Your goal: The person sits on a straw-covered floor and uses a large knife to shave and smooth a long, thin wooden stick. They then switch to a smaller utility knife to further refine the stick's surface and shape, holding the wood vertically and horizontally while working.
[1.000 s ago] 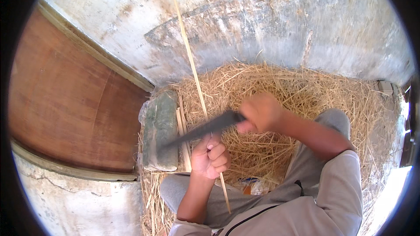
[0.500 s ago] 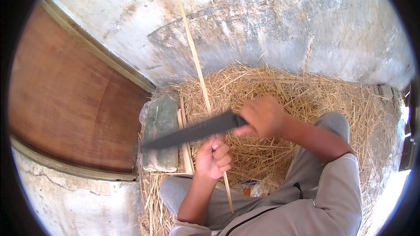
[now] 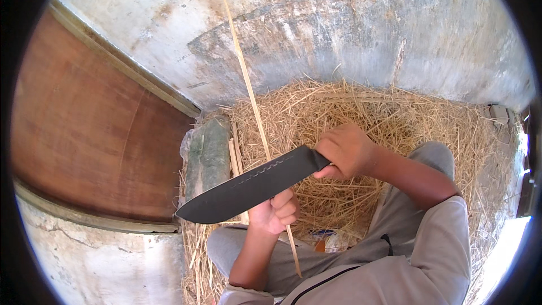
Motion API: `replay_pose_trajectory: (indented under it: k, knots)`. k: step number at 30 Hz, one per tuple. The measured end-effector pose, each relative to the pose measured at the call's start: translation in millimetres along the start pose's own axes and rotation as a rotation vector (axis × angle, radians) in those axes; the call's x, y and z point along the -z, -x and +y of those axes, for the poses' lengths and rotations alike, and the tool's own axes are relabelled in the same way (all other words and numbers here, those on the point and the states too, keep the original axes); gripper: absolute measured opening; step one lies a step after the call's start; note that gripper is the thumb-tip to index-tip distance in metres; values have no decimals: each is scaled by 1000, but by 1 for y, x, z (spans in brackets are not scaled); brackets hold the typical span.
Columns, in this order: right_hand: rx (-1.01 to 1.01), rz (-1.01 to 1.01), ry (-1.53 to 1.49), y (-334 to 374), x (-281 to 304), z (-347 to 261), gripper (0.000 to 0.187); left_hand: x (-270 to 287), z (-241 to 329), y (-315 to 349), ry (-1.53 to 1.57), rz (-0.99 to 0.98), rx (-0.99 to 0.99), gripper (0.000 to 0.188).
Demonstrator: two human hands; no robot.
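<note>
A long, thin, pale wooden strip (image 3: 248,82) slants from the upper wall down past my lap. My left hand (image 3: 275,213) is closed around its lower part, the thumb side hidden under a blade. In my right hand (image 3: 345,151) is the handle of a large machete (image 3: 248,186) with a wide black blade. The blade lies across the strip just above my left fist, its tip pointing to the lower left and its broad face up. Whether the edge touches the strip I cannot tell.
Straw and shavings (image 3: 339,101) cover the floor around my crossed legs. To the left lie a wrapped greenish block (image 3: 208,152) and some wooden strips (image 3: 234,155), beside a brown wooden door panel (image 3: 96,124). A stained wall (image 3: 350,28) rises ahead. Small coloured packaging (image 3: 333,243) lies by my lap.
The machete's blade has turned to show more of its broad face, and its tip has dropped lower. My left hand stays nearly in place on the strip, now more covered by the blade.
</note>
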State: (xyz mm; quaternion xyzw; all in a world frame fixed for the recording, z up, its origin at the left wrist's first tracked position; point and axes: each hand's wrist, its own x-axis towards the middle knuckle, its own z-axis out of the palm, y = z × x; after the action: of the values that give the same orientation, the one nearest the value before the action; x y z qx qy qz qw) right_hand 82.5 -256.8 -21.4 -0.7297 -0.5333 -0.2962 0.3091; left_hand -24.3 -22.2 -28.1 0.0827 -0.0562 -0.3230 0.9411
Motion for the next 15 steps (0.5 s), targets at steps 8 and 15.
replay_pose_trajectory:
  k: [8, 15]
  knots:
    - [-357, -40, 88, -4, -16, 8, 44, -4, -3, -10, -62, 21, 21, 45]
    - [-313, -52, 110, -1, -14, 36, 43, -2, -4, -12, -96, 56, 51, 45]
